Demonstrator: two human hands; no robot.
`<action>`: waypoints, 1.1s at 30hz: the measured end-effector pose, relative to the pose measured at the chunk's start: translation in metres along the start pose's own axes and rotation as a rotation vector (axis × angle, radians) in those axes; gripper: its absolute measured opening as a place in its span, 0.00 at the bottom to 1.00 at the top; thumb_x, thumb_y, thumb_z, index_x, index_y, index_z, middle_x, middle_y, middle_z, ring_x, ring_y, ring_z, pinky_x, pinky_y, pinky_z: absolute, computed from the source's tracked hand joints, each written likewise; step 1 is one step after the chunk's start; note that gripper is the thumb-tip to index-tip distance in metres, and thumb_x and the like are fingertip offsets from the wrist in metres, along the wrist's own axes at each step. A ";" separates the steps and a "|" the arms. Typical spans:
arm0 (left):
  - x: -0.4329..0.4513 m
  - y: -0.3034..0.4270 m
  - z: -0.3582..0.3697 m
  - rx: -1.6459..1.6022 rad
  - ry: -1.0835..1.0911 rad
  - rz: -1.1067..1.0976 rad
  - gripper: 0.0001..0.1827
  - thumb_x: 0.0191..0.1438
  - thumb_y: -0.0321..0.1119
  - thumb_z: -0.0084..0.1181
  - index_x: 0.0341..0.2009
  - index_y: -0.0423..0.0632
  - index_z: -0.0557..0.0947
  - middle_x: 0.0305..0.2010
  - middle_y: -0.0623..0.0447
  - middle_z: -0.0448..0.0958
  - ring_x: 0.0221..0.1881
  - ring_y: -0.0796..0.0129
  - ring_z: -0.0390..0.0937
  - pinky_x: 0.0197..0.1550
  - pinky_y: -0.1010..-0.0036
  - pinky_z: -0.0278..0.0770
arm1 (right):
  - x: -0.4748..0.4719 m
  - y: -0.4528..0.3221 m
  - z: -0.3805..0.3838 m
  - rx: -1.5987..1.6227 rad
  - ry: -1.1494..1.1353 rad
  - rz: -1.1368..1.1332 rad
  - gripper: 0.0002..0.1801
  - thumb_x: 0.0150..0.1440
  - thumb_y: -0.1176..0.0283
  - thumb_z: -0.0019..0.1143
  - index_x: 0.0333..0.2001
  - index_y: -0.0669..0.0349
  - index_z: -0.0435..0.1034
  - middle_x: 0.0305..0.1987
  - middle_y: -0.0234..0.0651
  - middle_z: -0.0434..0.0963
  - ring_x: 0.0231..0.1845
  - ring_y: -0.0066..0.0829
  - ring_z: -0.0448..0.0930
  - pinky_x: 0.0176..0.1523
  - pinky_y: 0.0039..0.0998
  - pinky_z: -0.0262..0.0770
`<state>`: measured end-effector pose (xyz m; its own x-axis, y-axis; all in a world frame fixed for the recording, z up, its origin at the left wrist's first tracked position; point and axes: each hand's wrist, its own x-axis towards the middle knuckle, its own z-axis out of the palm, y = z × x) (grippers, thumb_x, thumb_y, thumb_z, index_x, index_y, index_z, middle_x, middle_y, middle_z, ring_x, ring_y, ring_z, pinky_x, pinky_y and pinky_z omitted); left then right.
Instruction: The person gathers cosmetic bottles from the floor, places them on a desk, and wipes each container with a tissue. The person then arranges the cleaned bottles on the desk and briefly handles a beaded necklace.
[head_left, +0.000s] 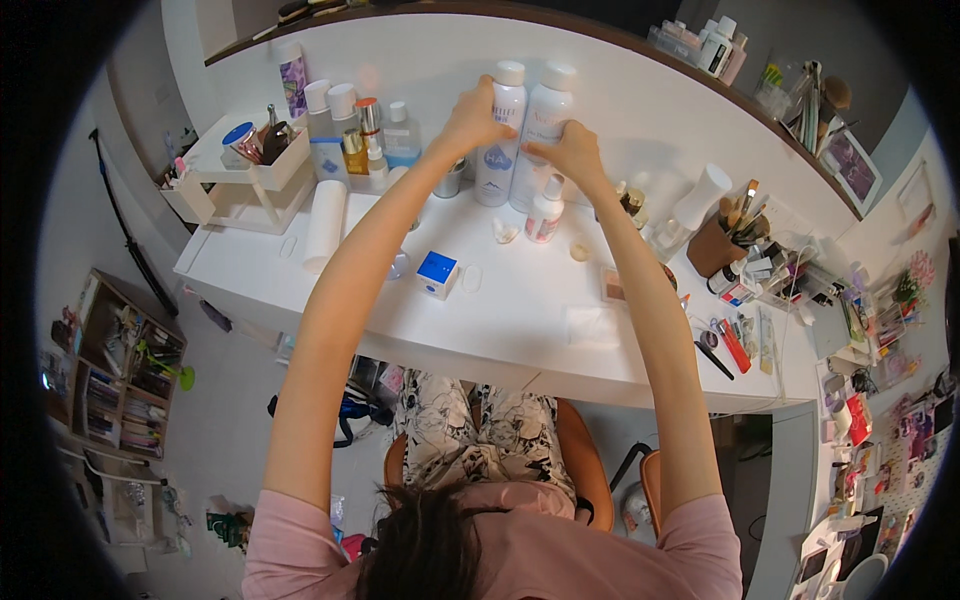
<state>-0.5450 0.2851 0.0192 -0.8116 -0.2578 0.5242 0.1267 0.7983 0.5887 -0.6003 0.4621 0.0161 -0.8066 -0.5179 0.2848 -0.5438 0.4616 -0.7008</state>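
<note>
Both arms reach to the back of the white desk (517, 330). My left hand (474, 120) grips a tall white spray can (493, 176) with a blue drop print, thumb across its front. Beside it my right hand (571, 152) holds a second tall white spray can (553, 105), an Avène one, from its right side. The two cans stand upright side by side near the wall, white caps on. Just in front are a small white pump bottle (544, 214) and a crumpled white piece (505, 231). Nearer me sits a small blue-and-white box (437, 274).
At the left stand a two-tier white organizer (255, 176), several bottles and a white paper roll (325, 225). To the right are a brown brush holder (712, 244), a tilted white-capped bottle (694, 206) and loose cosmetics. A dark-edged ledge (600, 34) runs above the desk.
</note>
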 end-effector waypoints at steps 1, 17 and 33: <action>0.000 -0.001 -0.003 0.006 0.003 0.006 0.39 0.31 0.32 0.75 0.48 0.37 0.67 0.44 0.34 0.77 0.46 0.45 0.77 0.49 0.62 0.77 | 0.001 0.001 0.003 -0.024 0.027 -0.022 0.32 0.38 0.58 0.74 0.40 0.73 0.71 0.38 0.52 0.80 0.39 0.42 0.82 0.42 0.35 0.79; -0.049 -0.045 -0.098 0.049 0.379 0.032 0.50 0.33 0.44 0.76 0.58 0.40 0.64 0.48 0.38 0.76 0.48 0.53 0.76 0.49 0.65 0.75 | -0.072 -0.046 -0.022 -0.291 0.388 -0.320 0.35 0.44 0.63 0.70 0.49 0.74 0.64 0.36 0.55 0.78 0.40 0.45 0.81 0.43 0.37 0.77; -0.181 -0.014 -0.063 -0.073 0.478 -0.047 0.34 0.42 0.24 0.66 0.56 0.40 0.69 0.52 0.42 0.74 0.53 0.55 0.73 0.55 0.66 0.70 | -0.303 -0.091 -0.068 0.701 -0.602 -0.613 0.20 0.44 0.67 0.67 0.40 0.66 0.76 0.40 0.40 0.80 0.41 0.36 0.80 0.46 0.31 0.75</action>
<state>-0.3641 0.2863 -0.0447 -0.4667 -0.5279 0.7096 0.1498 0.7436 0.6517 -0.3224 0.6263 0.0380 -0.0978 -0.8723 0.4791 -0.4078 -0.4040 -0.8189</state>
